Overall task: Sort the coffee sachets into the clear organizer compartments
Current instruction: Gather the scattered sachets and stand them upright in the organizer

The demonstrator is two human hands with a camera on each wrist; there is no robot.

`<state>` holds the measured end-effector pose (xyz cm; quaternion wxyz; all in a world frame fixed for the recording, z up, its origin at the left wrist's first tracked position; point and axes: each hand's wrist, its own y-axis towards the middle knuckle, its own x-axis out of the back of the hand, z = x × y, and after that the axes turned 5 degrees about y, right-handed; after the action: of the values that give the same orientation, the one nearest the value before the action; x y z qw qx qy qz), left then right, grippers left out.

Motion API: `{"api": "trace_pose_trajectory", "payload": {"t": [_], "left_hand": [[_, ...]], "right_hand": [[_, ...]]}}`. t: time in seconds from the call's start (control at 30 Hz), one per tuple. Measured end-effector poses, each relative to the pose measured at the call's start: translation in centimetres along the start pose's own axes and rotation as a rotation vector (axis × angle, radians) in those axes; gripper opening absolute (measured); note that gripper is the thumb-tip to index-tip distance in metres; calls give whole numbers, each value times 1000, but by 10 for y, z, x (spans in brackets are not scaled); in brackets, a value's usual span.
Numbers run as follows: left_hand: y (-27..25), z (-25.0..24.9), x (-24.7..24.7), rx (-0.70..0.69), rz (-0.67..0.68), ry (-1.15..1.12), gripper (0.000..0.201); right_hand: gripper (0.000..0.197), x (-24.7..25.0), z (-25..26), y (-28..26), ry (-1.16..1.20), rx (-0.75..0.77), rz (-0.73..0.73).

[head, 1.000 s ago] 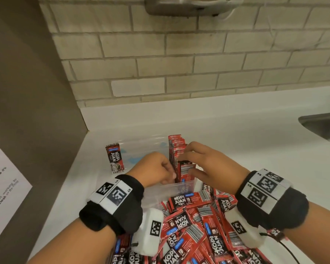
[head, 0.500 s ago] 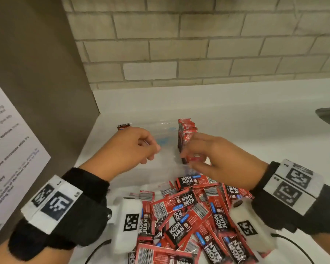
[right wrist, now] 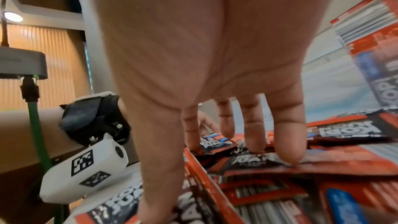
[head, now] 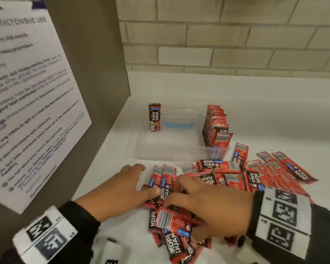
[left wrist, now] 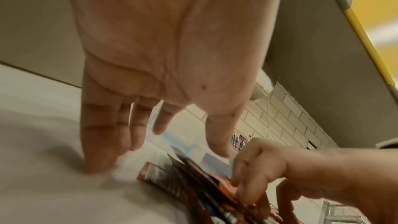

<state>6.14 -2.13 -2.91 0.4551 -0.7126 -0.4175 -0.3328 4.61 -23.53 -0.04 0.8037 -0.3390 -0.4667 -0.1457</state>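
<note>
Both your hands have dropped from the organizer (head: 179,147) to the loose pile (head: 227,180), spread flat, holding nothing; one row (head: 215,128) filed, most remain.

Both hands on the sachet pile

Left hand (head: 120,187) and right hand (head: 213,204) rest spread on loose sachets (head: 255,174) at lower centre; the clear organizer (head: 171,147) stands mid-frame on the desk (head: 274,115).

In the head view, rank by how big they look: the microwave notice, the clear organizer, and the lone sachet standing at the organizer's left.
1. Microwave notice, largest, though it hangs nearest the camera, so its true size is unsure.
2. Clear organizer.
3. Lone standing sachet, smallest.
</note>
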Motion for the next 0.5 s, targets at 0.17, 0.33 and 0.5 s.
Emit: {"api": "trace_pose_trajectory", "payload": {"t": [0.17, 0.33, 0.5], "left_hand": [[14, -1, -10, -59, 43, -243, 45], [11, -14, -10, -94, 9, -291, 31], [3, -24, -1, -65, 14, -362, 21]], "right_hand": [[71, -2, 2, 16, -94, 11, 21], [68, -1, 3, 22, -80, 64, 26], [55, -9, -4, 23, -1, 32, -50]]}}
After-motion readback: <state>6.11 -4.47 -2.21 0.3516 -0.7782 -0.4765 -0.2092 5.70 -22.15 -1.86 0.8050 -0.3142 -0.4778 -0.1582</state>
